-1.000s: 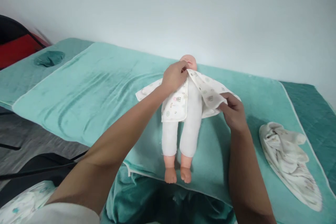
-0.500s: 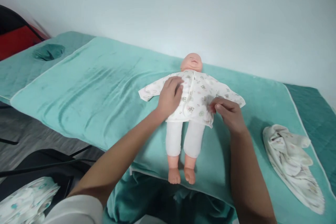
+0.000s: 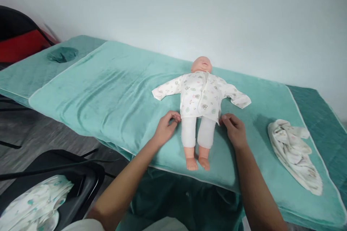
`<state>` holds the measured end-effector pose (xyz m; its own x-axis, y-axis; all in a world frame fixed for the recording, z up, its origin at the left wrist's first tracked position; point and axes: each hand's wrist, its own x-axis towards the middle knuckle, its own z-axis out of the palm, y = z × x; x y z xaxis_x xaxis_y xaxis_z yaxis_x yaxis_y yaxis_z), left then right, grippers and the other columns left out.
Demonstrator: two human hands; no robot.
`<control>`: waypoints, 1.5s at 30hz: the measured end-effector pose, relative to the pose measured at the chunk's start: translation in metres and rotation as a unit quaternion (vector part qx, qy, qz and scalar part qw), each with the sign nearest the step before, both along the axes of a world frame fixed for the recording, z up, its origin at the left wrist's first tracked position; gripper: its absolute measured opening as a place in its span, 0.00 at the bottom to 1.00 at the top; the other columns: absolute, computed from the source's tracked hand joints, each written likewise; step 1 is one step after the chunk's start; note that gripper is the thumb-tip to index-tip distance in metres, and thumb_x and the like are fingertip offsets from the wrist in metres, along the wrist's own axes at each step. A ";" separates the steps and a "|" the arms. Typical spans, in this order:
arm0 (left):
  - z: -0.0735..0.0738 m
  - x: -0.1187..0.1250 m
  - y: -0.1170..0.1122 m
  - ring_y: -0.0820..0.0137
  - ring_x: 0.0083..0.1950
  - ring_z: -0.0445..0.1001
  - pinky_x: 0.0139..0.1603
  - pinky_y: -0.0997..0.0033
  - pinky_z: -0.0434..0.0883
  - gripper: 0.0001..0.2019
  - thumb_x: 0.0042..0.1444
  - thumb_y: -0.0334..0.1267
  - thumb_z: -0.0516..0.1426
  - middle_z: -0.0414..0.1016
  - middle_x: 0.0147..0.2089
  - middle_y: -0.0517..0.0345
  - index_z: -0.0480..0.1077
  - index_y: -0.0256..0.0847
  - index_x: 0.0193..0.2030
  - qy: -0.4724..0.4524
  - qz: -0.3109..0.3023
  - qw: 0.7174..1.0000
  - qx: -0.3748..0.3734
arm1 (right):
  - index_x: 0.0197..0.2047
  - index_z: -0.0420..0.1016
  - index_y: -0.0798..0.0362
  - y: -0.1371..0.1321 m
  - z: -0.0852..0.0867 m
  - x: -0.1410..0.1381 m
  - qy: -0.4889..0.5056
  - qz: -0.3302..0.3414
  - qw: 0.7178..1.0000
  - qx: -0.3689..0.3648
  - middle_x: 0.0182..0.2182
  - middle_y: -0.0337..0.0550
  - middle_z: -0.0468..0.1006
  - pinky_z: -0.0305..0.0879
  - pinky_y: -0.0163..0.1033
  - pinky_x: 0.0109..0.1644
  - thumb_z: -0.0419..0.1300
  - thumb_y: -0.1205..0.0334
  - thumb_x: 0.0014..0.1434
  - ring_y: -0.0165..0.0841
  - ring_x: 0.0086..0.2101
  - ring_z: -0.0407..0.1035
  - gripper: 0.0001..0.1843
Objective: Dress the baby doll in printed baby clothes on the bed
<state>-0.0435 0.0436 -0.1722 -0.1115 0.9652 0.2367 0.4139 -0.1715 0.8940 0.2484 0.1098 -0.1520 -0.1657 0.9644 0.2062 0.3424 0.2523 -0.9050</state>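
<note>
A baby doll (image 3: 202, 64) lies on its back on the green bed cover, head toward the wall and bare feet toward me. It wears a white printed baby shirt (image 3: 202, 94) over white legs, and both sleeves spread out sideways with their cuffs hanging past any visible hands. My left hand (image 3: 168, 125) is at the shirt's lower left corner, fingertips pinched together on the hem. At the lower right corner, my right hand (image 3: 233, 128) pinches the hem between thumb and fingers.
A crumpled printed cloth (image 3: 294, 155) lies right of the doll on the green cover (image 3: 119, 90). Another printed cloth (image 3: 38, 202) rests on a black chair (image 3: 89, 177) at lower left. The bed has a face hole (image 3: 63, 55); a white wall (image 3: 173, 14) runs behind.
My left hand has moved from the shirt's chest down to its lower left hem. My right hand has slid down to the lower right corner. The shirt front now lies straighter.
</note>
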 end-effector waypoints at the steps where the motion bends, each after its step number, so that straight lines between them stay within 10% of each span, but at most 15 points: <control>1: -0.002 -0.009 0.005 0.64 0.47 0.78 0.54 0.59 0.77 0.09 0.60 0.31 0.52 0.78 0.43 0.56 0.70 0.47 0.43 0.028 0.017 0.999 0.010 | 0.29 0.74 0.48 0.000 -0.003 0.002 0.023 -0.039 0.999 0.014 0.29 0.40 0.76 0.68 0.44 0.42 0.60 0.46 0.65 0.36 0.33 0.69 0.18; 6: -0.010 -0.057 0.033 0.50 0.71 0.65 0.71 0.46 0.63 0.24 0.60 0.38 0.58 0.68 0.67 0.37 0.66 0.37 0.63 0.228 0.223 0.947 0.036 | 0.42 0.72 0.51 0.033 -0.015 0.020 0.003 -0.235 0.970 0.057 0.40 0.43 0.77 0.70 0.46 0.49 0.61 0.48 0.59 0.37 0.42 0.72 0.15; 11: -0.014 -0.066 0.051 0.44 0.75 0.59 0.71 0.39 0.59 0.32 0.64 0.48 0.57 0.64 0.73 0.37 0.59 0.41 0.73 0.300 0.231 0.925 -0.017 | 0.40 0.65 0.49 0.082 -0.008 0.054 -0.113 -0.343 0.931 0.052 0.41 0.47 0.71 0.63 0.48 0.51 0.65 0.57 0.54 0.40 0.42 0.66 0.14; 22: -0.017 -0.096 0.100 0.60 0.68 0.73 0.68 0.49 0.68 0.25 0.65 0.30 0.47 0.73 0.68 0.54 0.75 0.49 0.62 0.198 0.215 0.955 0.052 | 0.36 0.61 0.45 0.124 -0.003 0.071 -0.171 -0.377 0.910 0.001 0.28 0.35 0.64 0.54 0.47 0.44 0.66 0.58 0.56 0.37 0.32 0.58 0.15; 34: -0.016 -0.098 0.108 0.62 0.65 0.73 0.68 0.59 0.69 0.23 0.54 0.21 0.48 0.75 0.62 0.48 0.77 0.40 0.50 0.137 0.314 0.934 0.100 | 0.36 0.66 0.48 0.147 -0.002 0.083 -0.085 -0.381 0.919 0.053 0.33 0.39 0.68 0.61 0.43 0.47 0.64 0.67 0.54 0.35 0.34 0.63 0.10; 45: -0.018 -0.096 0.112 0.65 0.45 0.75 0.52 0.63 0.71 0.13 0.66 0.43 0.54 0.77 0.44 0.53 0.70 0.40 0.53 0.127 0.363 0.922 0.052 | 0.43 0.61 0.49 0.163 -0.018 0.099 -0.040 -0.399 0.914 0.062 0.43 0.47 0.75 0.70 0.42 0.50 0.59 0.72 0.54 0.35 0.41 0.73 0.16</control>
<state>-0.1399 0.1555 -0.1900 -0.6466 0.6292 0.4313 0.6470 0.1529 0.7470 0.3477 0.2730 -0.1704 0.5612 0.7547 0.3398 0.5254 -0.0076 -0.8508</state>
